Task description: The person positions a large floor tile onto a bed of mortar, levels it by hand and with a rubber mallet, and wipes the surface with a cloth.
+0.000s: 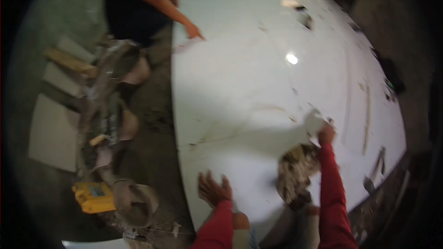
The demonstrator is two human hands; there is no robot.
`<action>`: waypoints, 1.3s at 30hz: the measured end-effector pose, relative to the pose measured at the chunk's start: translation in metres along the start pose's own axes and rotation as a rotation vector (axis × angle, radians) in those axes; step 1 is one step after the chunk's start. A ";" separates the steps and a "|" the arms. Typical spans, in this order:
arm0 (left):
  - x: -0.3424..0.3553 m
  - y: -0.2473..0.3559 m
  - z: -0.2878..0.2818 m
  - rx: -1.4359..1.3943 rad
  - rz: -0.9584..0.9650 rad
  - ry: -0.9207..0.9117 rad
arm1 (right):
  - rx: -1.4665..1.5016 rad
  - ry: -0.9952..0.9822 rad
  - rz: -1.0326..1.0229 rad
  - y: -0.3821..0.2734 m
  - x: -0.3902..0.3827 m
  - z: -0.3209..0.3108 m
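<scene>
A large glossy white panel (pixel 240 78) spreads out before me, with brown smudges and scratches on it. My left hand (pixel 214 189) rests on its near left part, fingers spread and holding nothing. Farther right, my right hand (pixel 326 133) is closed low over the panel. Whatever it grips is blurred; a small dark tip shows above the fingers, and a pale rounded patch lies beside them. A brown, crumpled, dirty lump (pixel 297 175) sits on the panel just left of my right forearm.
At the far left edge, another person's hand (pixel 194 32) reaches onto the panel. A yellow tool case (pixel 93 197), round dusty containers (pixel 134 203) and board offcuts (pixel 55 131) stand left. A dark pliers-like tool (pixel 378 163) lies at the panel's right.
</scene>
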State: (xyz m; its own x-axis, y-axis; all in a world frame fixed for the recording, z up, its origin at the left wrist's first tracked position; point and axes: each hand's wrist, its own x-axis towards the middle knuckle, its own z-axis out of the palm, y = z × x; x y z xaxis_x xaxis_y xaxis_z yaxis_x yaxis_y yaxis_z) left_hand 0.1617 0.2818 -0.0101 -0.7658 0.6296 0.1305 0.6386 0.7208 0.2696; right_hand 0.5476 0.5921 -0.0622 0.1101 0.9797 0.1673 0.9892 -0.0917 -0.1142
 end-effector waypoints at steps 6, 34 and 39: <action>0.001 -0.012 0.000 -0.009 0.029 -0.006 | 0.069 -0.105 0.181 -0.021 -0.011 -0.015; -0.002 -0.013 -0.008 -0.035 0.018 -0.002 | 0.045 -0.431 0.180 0.002 -0.001 -0.007; 0.000 -0.009 -0.009 -0.043 0.011 0.013 | -0.141 -0.555 -0.135 0.032 0.024 0.013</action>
State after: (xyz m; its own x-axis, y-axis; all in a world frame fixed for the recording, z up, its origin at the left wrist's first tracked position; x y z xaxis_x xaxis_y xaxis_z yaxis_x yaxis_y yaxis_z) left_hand 0.1556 0.2729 -0.0041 -0.7599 0.6335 0.1456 0.6433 0.7008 0.3084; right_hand 0.5810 0.6152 -0.0746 -0.0475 0.9274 -0.3709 0.9984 0.0551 0.0101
